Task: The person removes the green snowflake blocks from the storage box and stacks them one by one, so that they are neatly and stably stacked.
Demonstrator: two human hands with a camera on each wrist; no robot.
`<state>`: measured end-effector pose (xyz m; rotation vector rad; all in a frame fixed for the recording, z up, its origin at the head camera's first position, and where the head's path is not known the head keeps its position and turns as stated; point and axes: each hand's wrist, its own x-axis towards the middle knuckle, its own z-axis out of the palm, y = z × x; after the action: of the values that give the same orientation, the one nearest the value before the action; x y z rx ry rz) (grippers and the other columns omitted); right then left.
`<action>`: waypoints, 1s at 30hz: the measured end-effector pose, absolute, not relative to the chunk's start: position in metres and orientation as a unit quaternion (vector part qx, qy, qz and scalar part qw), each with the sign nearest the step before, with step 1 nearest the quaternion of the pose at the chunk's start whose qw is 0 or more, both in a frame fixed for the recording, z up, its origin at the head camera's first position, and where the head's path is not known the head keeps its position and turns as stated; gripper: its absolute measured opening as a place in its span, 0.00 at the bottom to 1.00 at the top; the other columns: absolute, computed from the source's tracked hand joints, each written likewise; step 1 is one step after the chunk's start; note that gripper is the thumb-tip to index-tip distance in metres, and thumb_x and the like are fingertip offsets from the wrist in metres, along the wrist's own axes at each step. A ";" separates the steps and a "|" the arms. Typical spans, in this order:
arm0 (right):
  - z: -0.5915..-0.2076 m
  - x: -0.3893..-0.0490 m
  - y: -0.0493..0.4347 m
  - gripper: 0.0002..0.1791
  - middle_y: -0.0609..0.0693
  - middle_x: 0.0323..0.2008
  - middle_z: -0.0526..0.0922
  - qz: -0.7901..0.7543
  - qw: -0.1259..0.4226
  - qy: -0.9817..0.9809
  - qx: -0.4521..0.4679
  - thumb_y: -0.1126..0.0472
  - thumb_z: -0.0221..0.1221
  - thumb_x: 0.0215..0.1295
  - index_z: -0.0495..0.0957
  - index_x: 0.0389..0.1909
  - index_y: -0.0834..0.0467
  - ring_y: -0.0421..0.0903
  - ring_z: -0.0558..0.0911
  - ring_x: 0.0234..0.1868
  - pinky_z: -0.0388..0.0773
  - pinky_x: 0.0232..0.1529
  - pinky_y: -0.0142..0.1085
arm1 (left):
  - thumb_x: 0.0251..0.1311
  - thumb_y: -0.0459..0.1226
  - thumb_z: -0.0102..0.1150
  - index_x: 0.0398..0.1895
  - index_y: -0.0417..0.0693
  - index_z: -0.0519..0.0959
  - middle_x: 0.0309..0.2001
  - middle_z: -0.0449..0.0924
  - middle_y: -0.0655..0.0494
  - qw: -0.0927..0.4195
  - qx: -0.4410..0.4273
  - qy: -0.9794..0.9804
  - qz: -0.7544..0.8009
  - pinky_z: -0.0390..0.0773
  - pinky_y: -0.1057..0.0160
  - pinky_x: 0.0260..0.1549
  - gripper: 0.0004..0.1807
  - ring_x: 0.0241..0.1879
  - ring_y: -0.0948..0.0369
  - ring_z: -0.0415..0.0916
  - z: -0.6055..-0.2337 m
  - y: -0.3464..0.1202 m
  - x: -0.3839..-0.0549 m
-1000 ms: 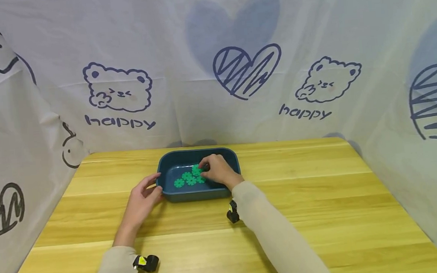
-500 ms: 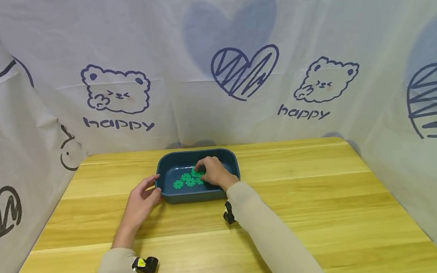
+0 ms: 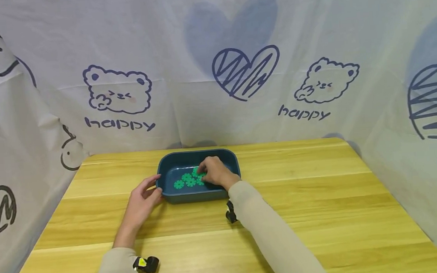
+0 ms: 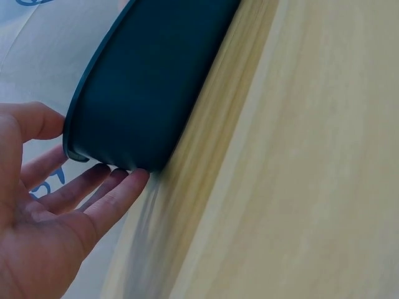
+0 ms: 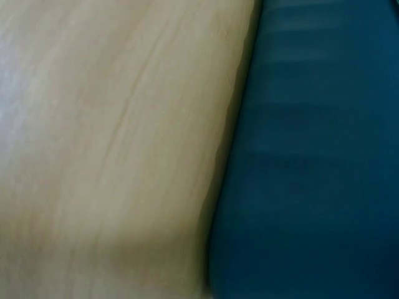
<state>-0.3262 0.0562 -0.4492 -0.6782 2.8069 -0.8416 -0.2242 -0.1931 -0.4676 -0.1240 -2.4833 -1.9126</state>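
the blue tray (image 3: pixel 192 197) sits flat on the worktop (image 3: pixel 196 241), and the small notched green discs (image 3: pixel 191 182) lie on its floor, bunched near the middle with one a little out at the bunch's eight o'clock. the step in hand looks like handling these discs one at a time.

the left hand (image 3: pixel 141 204) lightly grips the tray at nine o'clock, its thumb and fingers spread about the rim and outer wall. that is a sound brace: firm enough to stop sliding, without lifting or tipping that end.

the right hand (image 3: pixel 215 171) reaches in over the near rim from about four o'clock, its fingers curled down at the bunch's three o'clock side. whether they pinch a disc i cannot tell; the tips are partly hidden, and the right wrist view shows only blurred tray and worktop.

the discs look thin and flat, so they are probably awkward to lift off a smooth floor. best to press one edge so the other tilts, then pinch across the notches. taking a loose outer disc first should disturb its neighbours least. the black wrist camera (image 3: pixel 230 212) hangs near the tray's five o'clock corner, so a raised wrist would guard against a knock.
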 end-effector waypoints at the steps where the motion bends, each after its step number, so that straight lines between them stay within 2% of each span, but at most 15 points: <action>1: -0.449 -0.326 0.057 0.13 0.56 0.50 0.90 -0.277 0.068 0.931 -0.227 0.70 0.70 0.61 0.89 0.48 0.60 0.53 0.87 0.55 0.85 0.59 0.44 | 0.76 0.32 0.50 0.75 0.39 0.67 0.73 0.66 0.33 0.003 -0.040 -0.791 -0.611 0.85 0.61 0.54 0.26 0.67 0.37 0.74 -0.468 -0.193 -0.224; 10: -0.443 -0.325 0.061 0.16 0.56 0.54 0.89 -0.256 0.102 0.930 -0.244 0.69 0.70 0.63 0.87 0.52 0.61 0.53 0.86 0.59 0.84 0.61 0.43 | 0.77 0.32 0.50 0.75 0.39 0.66 0.73 0.66 0.33 0.003 -0.039 -0.789 -0.613 0.85 0.59 0.55 0.26 0.66 0.37 0.74 -0.467 -0.192 -0.223; 16: -0.442 -0.325 0.063 0.15 0.56 0.54 0.88 -0.249 0.118 0.928 -0.250 0.70 0.69 0.63 0.88 0.51 0.61 0.52 0.85 0.59 0.84 0.61 0.43 | 0.77 0.33 0.50 0.75 0.39 0.66 0.73 0.66 0.33 0.003 -0.039 -0.789 -0.613 0.85 0.60 0.55 0.26 0.66 0.37 0.74 -0.467 -0.192 -0.223; 22: -0.442 -0.322 0.066 0.11 0.54 0.51 0.89 -0.248 0.120 0.925 -0.263 0.69 0.69 0.64 0.88 0.46 0.59 0.52 0.85 0.55 0.83 0.61 0.44 | 0.77 0.33 0.50 0.75 0.39 0.66 0.72 0.67 0.33 0.002 -0.039 -0.789 -0.613 0.85 0.59 0.55 0.26 0.66 0.37 0.74 -0.468 -0.193 -0.223; 30: -0.444 -0.324 0.070 0.12 0.52 0.50 0.90 -0.255 0.118 0.920 -0.273 0.67 0.70 0.63 0.89 0.48 0.58 0.51 0.85 0.53 0.84 0.59 0.43 | 0.77 0.32 0.50 0.75 0.39 0.66 0.73 0.66 0.33 0.001 -0.039 -0.785 -0.619 0.85 0.59 0.56 0.25 0.67 0.37 0.74 -0.468 -0.193 -0.225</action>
<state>-0.3245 0.0699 -0.4441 -0.7975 2.6926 -0.7468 -0.2245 -0.1933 -0.4681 -0.1216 -2.4625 -1.9422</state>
